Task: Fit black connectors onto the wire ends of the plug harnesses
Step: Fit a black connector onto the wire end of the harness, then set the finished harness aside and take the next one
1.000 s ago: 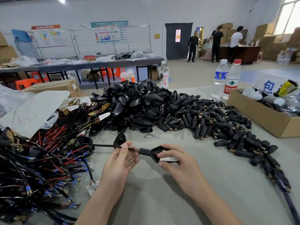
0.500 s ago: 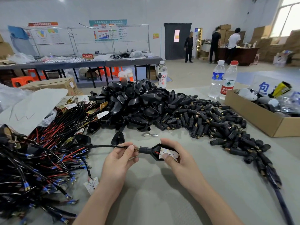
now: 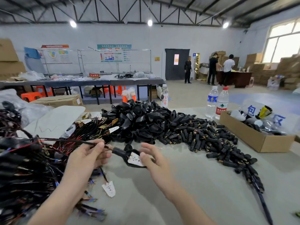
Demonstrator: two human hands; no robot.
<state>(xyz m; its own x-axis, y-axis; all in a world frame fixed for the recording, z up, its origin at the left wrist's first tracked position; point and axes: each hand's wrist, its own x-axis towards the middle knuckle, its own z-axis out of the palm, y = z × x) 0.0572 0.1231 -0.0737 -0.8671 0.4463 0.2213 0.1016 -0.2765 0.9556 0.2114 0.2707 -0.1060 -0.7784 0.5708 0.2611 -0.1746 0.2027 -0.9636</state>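
My left hand [image 3: 84, 158] pinches a black harness cable [image 3: 90, 142] just behind its collar. The cable ends in a black triangular plug shell [image 3: 128, 157] with a white pin card showing inside. My right hand [image 3: 155, 161] holds that shell from the right, thumb on the card side and fingers loosely spread above. Both hands hover over the grey table. A tangle of plug harnesses [image 3: 24, 163] with red and blue wire ends lies at the left. Behind the hands sit a heap of black shells [image 3: 139, 124] and a spread of small barrel connectors [image 3: 199, 138].
A loose white pin card [image 3: 109, 189] lies on the table below my left wrist. An open cardboard box [image 3: 253, 140] stands at the right, with two water bottles [image 3: 217, 103] behind it. Three people stand far off by a desk.
Both hands have lifted the plug and cable slightly and tilted the shell down to the right. My right fingers have spread more loosely. The view has tipped upward.
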